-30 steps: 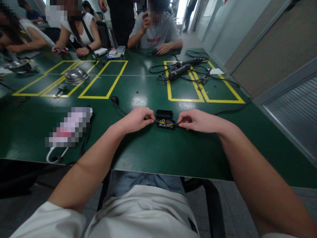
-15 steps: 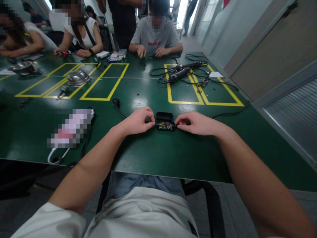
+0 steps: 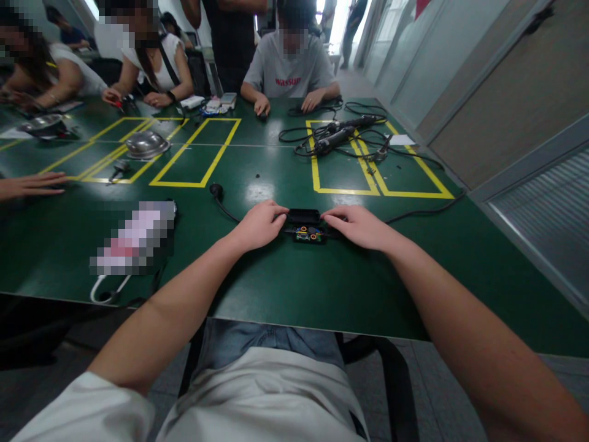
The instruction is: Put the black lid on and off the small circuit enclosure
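A small black plastic case (image 3: 309, 240) lies opened on the green table in front of me. Inside it a circuit board (image 3: 302, 234) with orange ring-shaped coils and coloured wires is exposed. Its black lid (image 3: 304, 216) is just beyond the board. My left hand (image 3: 258, 226) pinches the lid's left end, and my right hand (image 3: 358, 226) has its fingertips closed at the right end. Whether the lid is hinged to the case I cannot tell. A black cable with a plug (image 3: 216, 191) runs toward the left side of the case, partly behind my left hand.
Yellow tape (image 3: 177, 184) marks rectangles on the table. Coiled black cables with adapters (image 3: 338, 136) lie at the far right, a metal bowl (image 3: 147, 144) at the left. A blurred-out device (image 3: 138, 236) sits near my left arm. Another person's hand (image 3: 37, 184) rests at the left edge.
Both my hands have shifted slightly away from me, from the cable ends beside the case to the lid's ends. Another person's hand has come in at the left.
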{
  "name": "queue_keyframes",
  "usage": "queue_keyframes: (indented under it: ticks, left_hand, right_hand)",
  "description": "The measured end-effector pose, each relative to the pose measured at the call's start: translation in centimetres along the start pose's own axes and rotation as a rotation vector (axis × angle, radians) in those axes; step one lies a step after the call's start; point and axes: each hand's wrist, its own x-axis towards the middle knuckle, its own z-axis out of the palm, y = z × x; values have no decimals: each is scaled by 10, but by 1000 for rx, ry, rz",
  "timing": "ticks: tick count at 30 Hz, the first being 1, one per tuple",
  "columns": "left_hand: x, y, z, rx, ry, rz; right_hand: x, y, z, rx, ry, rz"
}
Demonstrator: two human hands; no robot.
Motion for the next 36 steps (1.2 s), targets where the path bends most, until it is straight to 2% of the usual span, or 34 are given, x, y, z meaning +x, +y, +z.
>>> queue_keyframes:
  ticks: [4, 8, 17, 25, 36]
  left_hand:
    - [-1, 4, -2, -101, 2, -28]
    - [-1, 6, -4, -219, 3, -60]
    - [-1, 7, -5, -328, 6, -58]
    - [-3, 9, -5, -422, 18, -80]
    - [-6, 12, -8, -384, -48, 1]
  right_hand:
    - [-1, 4, -5, 55, -16, 19]
    - [-2, 7, -7, 94, 24, 34]
    - [-2, 2, -13, 210, 16, 81]
    - [-1, 4, -8, 374, 3, 96]
    - [-4, -1, -7, 270, 14, 53]
